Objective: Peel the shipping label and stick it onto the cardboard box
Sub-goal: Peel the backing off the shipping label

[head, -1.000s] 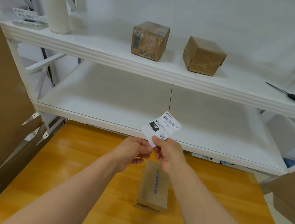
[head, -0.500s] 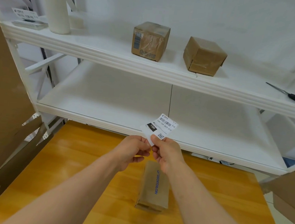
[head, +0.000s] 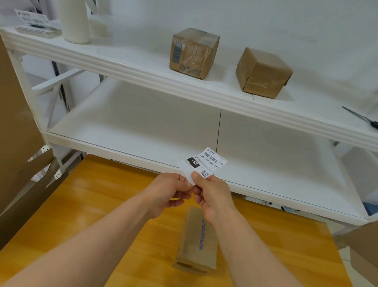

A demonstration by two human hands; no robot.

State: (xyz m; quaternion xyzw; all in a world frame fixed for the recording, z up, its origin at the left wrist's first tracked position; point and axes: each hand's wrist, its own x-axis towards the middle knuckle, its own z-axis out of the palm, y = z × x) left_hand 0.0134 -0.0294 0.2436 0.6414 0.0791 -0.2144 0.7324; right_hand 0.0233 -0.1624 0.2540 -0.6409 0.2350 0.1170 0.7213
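Three brown boxes in all: two on the upper shelf [head: 144,72], a taped box [head: 193,53] and a plainer box [head: 262,72] toward its right, and one long cardboard box [head: 197,241] near the wooden table's [head: 87,214] middle. One shipping label [head: 206,164], pinched between two hands, left hand [head: 168,192] and right hand [head: 213,196]. One pair of scissors [head: 373,122] at the shelf's right end, one white roll [head: 73,7] at its left.

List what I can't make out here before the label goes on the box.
- Label, head view: its lower corner is covered by the fingertips of the left hand and right hand, so how far it has peeled is unclear.
- Box: far end hidden by the right hand.
- Small label print: unreadable.
- Scissors: cut off at the right edge.
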